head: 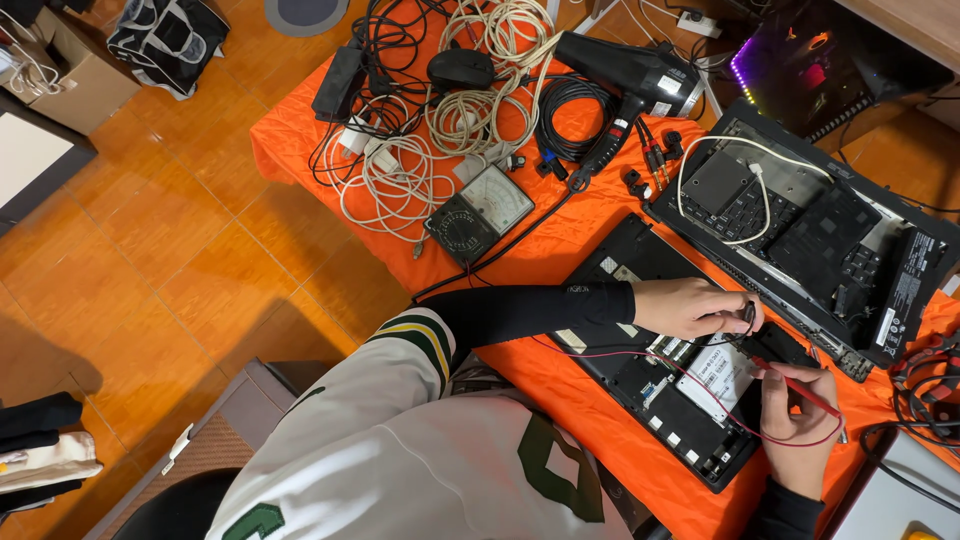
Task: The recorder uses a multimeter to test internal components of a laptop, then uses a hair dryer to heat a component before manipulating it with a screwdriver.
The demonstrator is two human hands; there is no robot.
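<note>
The person's left hand (692,308) is closed around a thin black probe (748,316), with the fingers curled tight and the tip pointing down to the opened black laptop base with bare circuit boards (668,390). The right hand (797,412) pinches a slim red probe (800,392) between thumb and fingers, just beside the left hand, above the same laptop base. A thin red wire (700,392) runs from this probe across the boards. Whether the tips really touch the board I cannot tell, because the fingers hide them.

The laptop base lies on the bright orange cloth (560,240) that covers the low table, near its front edge. Behind it, a second dismantled black laptop with a white cable over it (800,230) lies near. Further back are a black analogue meter with a pale dial (480,213), a black hair dryer (630,80), a pile of white coiled cables (440,130) and a black computer mouse (460,68).
</note>
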